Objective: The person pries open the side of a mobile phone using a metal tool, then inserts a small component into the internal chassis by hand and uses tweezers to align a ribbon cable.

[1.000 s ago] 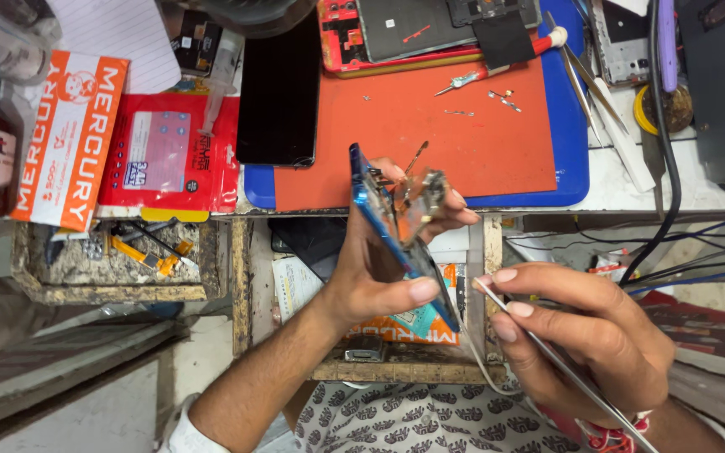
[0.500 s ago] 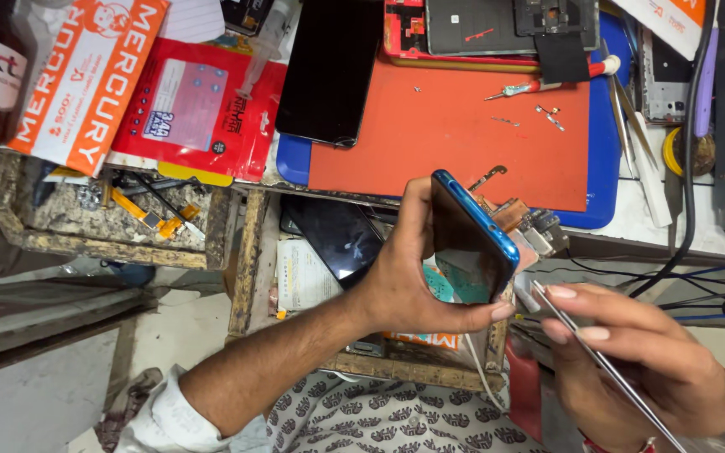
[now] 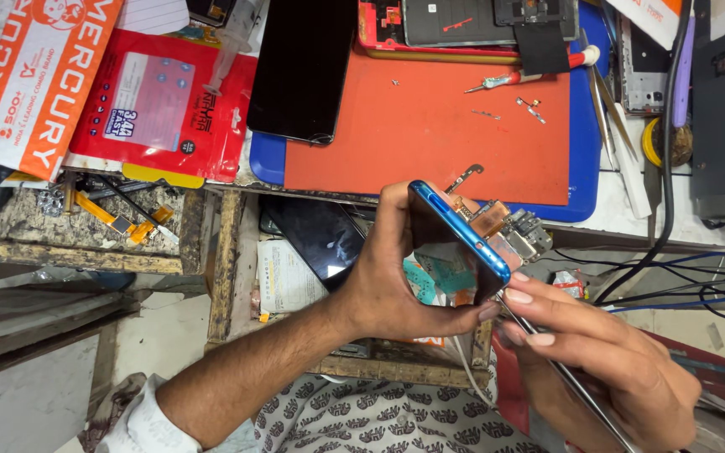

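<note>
Since a moment ago the blue phone frame (image 3: 456,239) has tilted flatter, mid-frame. The left hand (image 3: 396,277) clamps its edges; the right hand (image 3: 606,369), lower right, pinches thin tweezers (image 3: 547,361) at its bottom corner, probing inside.

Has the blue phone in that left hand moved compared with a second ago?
Yes. The blue phone has swung to the right against the orange mat: it sat under the mat's middle, now it lies under its right part.

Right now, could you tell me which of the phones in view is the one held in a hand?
The blue-framed phone, gripped on edge by the left hand; the black phone and the red-framed opened one lie on the bench.
</note>
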